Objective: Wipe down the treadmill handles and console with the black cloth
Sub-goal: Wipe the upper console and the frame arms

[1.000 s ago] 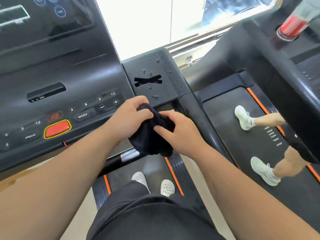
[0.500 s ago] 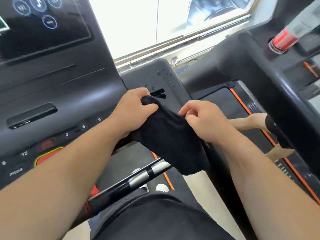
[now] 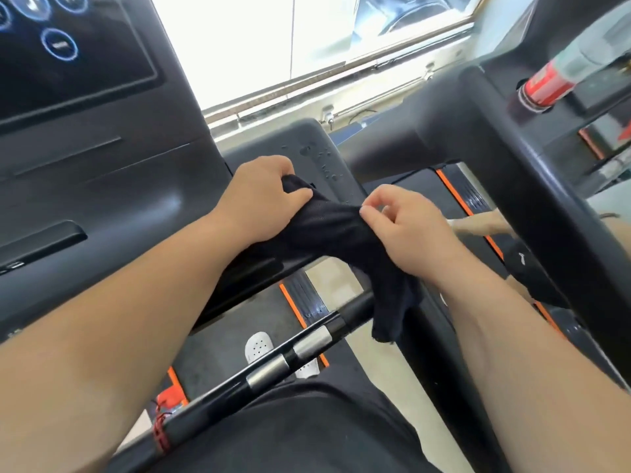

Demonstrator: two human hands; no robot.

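Holding the black cloth (image 3: 334, 230) taut between two hands, a person stands at a treadmill console (image 3: 102, 172), seen from the head camera. The left hand (image 3: 263, 196) grips the cloth's upper end with fingers curled round a bunched corner. The right hand (image 3: 406, 230) pinches the fabric's edge between thumb and forefinger, the other fingers loosely bent. The cloth's long axis runs from upper left to lower right, and a loose tail hangs below the right hand, in front of the right end of the front handlebar (image 3: 312, 339) with its silver grip sensors.

Just beyond the left hand lies the console's right-hand wing (image 3: 314, 145), spotted with water droplets (whether the cloth touches it cannot be told from here). That hand is the nearer of the two to the wet panel, so a wipe there would likely be led from the left, with the cloth pressed forward and down. The touchscreen (image 3: 68, 46) sits well up and to the left. No wiping contact is visible, and the cloth appears to be getting spread or refolded. A red-labelled bottle (image 3: 546, 83) stands on the neighbouring machine
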